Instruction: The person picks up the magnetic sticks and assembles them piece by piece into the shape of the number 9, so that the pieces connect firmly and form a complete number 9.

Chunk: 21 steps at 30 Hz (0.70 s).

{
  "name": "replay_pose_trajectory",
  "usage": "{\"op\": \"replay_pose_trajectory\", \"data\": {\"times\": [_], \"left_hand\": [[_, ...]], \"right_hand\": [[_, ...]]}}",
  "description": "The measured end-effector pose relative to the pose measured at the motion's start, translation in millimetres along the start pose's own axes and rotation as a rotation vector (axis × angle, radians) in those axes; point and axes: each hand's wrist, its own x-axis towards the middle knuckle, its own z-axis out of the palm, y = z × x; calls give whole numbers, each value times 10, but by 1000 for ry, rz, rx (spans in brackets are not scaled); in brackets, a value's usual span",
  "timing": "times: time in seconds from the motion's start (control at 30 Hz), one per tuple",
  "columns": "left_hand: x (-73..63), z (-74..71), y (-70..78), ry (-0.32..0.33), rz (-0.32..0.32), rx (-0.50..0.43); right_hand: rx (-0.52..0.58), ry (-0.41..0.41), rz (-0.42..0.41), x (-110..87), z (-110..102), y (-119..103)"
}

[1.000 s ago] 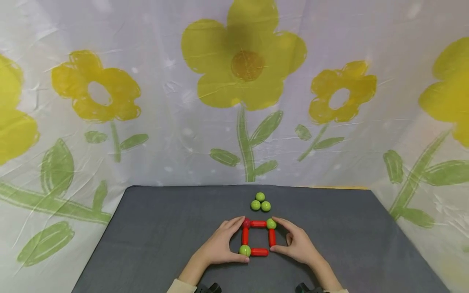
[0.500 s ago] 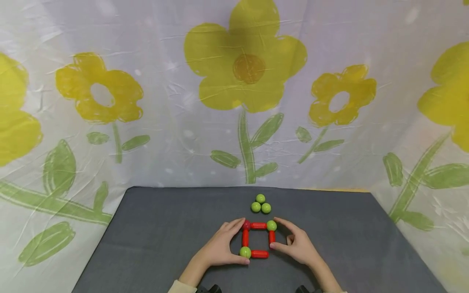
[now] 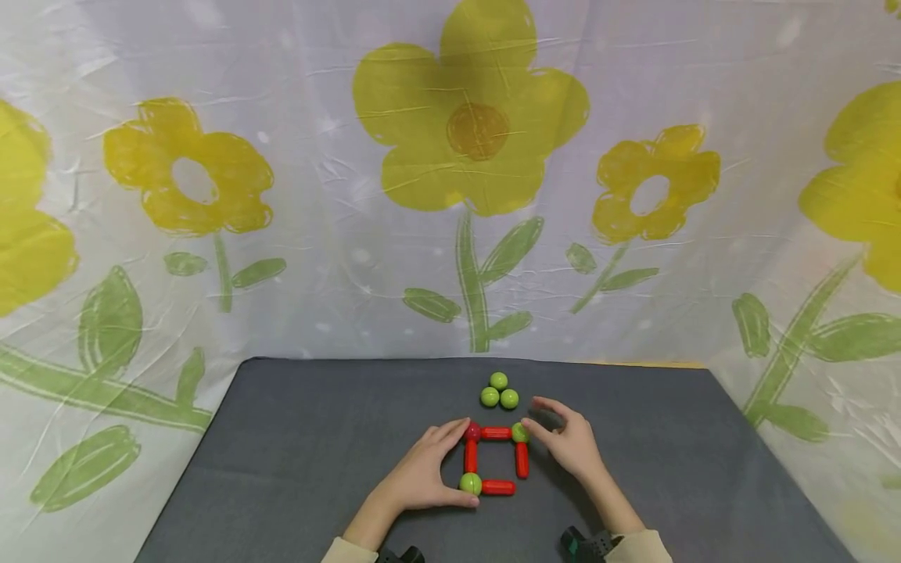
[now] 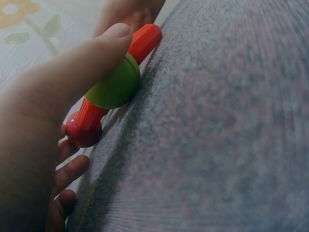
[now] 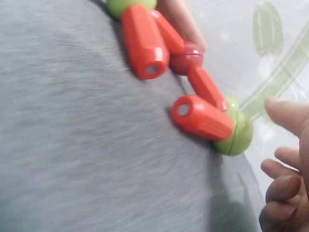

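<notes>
On the dark table lies a square-shaped frame of red magnetic rods and balls. A red ball [image 3: 473, 432] forms its far left corner, one green ball [image 3: 470, 485] the near left and another green ball [image 3: 521, 433] the far right. At the near right corner the bottom rod [image 3: 498, 488] and right rod [image 3: 522, 461] end apart, with grey discs on their tips in the right wrist view. My left hand [image 3: 425, 471] spans the left side, fingertips at the red ball and thumb [image 4: 104, 48] against the green one. Beside the far right ball, my right hand [image 3: 573, 443] holds nothing, fingers extended.
Three loose green balls [image 3: 499, 390] sit clustered behind the frame. A flower-printed curtain [image 3: 317, 234] hangs at the table's [image 3: 317, 407] back edge.
My right hand has come off the right rod's near end and moved away from me, its thumb now by the far right green ball. The left hand keeps its place.
</notes>
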Motion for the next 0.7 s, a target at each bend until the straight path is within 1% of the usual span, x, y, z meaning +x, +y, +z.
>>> {"op": "replay_pose_trajectory", "data": {"times": [0.17, 0.3, 0.37, 0.53, 0.7], "left_hand": [[1, -6, -1, -4, 8, -6], [7, -6, -17, -10, 6, -8], [10, -6, -21, -10, 9, -8], [13, -12, -12, -9, 12, -5], [13, -6, -8, -11, 7, -2]], "right_hand": [[-72, 30, -38, 213, 25, -53], [-102, 8, -33, 368, 98, -74], [-93, -12, -10, 427, 133, -94], [-123, -20, 14, 516, 206, -128], [-156, -11, 25, 532, 248, -120]]}}
